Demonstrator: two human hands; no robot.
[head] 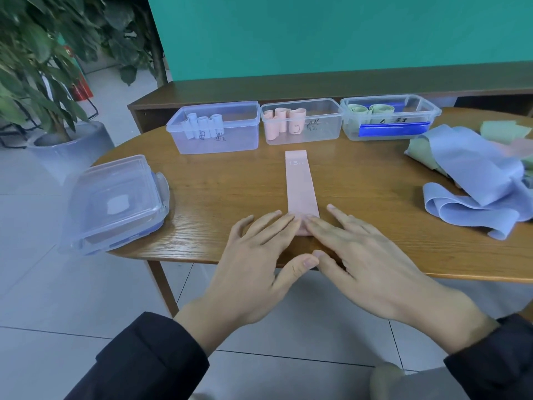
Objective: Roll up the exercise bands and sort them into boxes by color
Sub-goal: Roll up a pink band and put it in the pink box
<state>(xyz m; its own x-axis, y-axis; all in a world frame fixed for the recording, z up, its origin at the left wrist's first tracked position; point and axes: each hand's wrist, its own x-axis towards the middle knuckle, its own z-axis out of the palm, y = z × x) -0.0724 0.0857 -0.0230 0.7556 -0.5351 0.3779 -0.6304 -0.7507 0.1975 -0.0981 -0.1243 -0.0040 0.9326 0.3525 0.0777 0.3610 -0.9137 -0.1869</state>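
A pink band (300,183) lies flat and straight on the wooden table (219,192), its far end marked "15". My left hand (253,255) and my right hand (363,255) both press straight fingers on its near end, where a small roll shows under the fingertips. Three clear boxes stand at the back: the left box (219,140) holds pale blue rolls, the middle box (323,131) holds pink rolls, the right box (403,122) holds green rolls. A loose pile of blue, green and pink bands (476,180) lies at the right.
A stack of clear lids (115,203) sits at the table's left edge. A potted plant (43,82) stands on the floor to the left. A wooden bench (288,88) and a green wall lie behind the boxes.
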